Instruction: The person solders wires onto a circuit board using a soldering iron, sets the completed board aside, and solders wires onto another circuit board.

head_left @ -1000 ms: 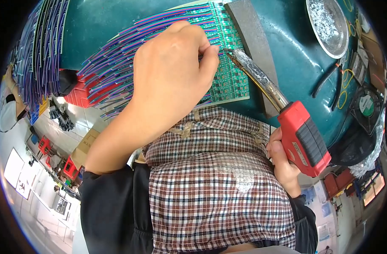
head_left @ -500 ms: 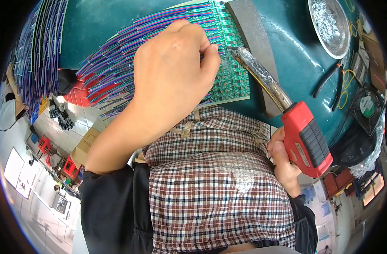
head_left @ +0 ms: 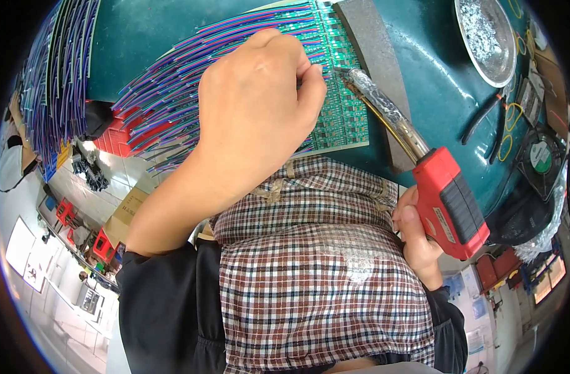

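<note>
My left hand [head_left: 254, 106] is closed in a pinch over the green circuit board panel [head_left: 347, 121], at the ends of the thin coloured wires [head_left: 173, 75]. Its fingers mostly hide the wire ends they grip. Rows of these wires fan out leftward from the panel. My right hand [head_left: 416, 234] is wrapped round the handle of a red and black soldering gun [head_left: 450, 202]. The gun's long metal barrel slants up and left, and its tip is at the panel, just right of my left thumb. A thin brass-coloured tube runs along the barrel.
A grey metal bar [head_left: 375, 68] lies along the panel's right side on the green table [head_left: 422, 62]. Farther right are a metal bowl [head_left: 506, 78] of silvery bits, black-handled pliers [head_left: 500, 124] and a small fan [head_left: 540, 156]. More wires [head_left: 57, 68] hang at the far left.
My left hand has shifted very slightly right. The soldering gun's handle has moved a touch up and left, with its tip staying at the panel.
</note>
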Motion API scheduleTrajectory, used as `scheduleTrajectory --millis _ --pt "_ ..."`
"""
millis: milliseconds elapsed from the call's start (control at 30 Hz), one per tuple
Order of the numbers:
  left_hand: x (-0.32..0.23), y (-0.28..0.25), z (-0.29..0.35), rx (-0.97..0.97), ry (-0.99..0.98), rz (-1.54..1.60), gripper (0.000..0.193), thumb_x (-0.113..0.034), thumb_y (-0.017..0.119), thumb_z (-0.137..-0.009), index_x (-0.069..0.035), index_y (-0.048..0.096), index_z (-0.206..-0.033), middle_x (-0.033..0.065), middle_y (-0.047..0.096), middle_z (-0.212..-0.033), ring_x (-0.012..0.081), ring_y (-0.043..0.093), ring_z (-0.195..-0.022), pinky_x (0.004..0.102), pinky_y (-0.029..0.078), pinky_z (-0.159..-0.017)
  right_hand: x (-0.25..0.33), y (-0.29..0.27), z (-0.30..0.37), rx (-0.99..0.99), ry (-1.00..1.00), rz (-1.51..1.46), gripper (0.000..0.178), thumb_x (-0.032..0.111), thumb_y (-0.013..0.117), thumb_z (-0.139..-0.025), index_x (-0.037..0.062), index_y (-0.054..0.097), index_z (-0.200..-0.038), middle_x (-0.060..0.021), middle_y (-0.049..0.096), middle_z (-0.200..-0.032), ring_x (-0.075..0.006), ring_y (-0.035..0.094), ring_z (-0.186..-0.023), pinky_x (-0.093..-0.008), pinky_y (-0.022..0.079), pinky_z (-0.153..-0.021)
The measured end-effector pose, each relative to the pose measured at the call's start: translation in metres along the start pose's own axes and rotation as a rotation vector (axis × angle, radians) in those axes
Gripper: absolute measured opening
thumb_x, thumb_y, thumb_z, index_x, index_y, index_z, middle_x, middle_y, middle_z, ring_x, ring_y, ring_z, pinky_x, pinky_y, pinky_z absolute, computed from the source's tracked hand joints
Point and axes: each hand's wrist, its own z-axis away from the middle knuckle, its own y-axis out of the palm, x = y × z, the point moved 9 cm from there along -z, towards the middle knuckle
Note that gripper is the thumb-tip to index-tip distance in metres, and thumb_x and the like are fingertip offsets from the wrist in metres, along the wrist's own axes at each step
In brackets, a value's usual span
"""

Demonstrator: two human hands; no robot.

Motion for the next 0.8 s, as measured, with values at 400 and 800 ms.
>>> scheduleTrajectory --millis 400,800 --pt "0.0009 -0.0008 0.0002 0.005 -0.002 -0.001 0.021 -0.014 0.076 -0.085 -0.003 0.062 -0.074 0.0060 0.061 -0.071 0.0202 0.062 -0.064 0.0343 0.049 -0.060 -0.0005 0.0011 0.0024 0.023 0.028 0.025 0.009 0.006 0.060 -0.093 0.0007 0.054 -0.087 -0.0095 0.056 -0.073 -0.0108 0.048 -0.057 -0.0234 0.040 -0.051" --pt "0.0014 -0.0010 -0.0005 0.029 0.002 0.026 0.019 -0.014 0.077 -0.085 -0.002 0.065 -0.076 0.0065 0.062 -0.072 0.0200 0.062 -0.065 0.0338 0.050 -0.061 -0.0022 -0.0031 0.0054 -0.030 0.046 0.015 0.008 0.005 0.061 -0.092 -0.0014 0.056 -0.094 -0.0094 0.057 -0.074 -0.0102 0.049 -0.057 -0.0233 0.041 -0.052"
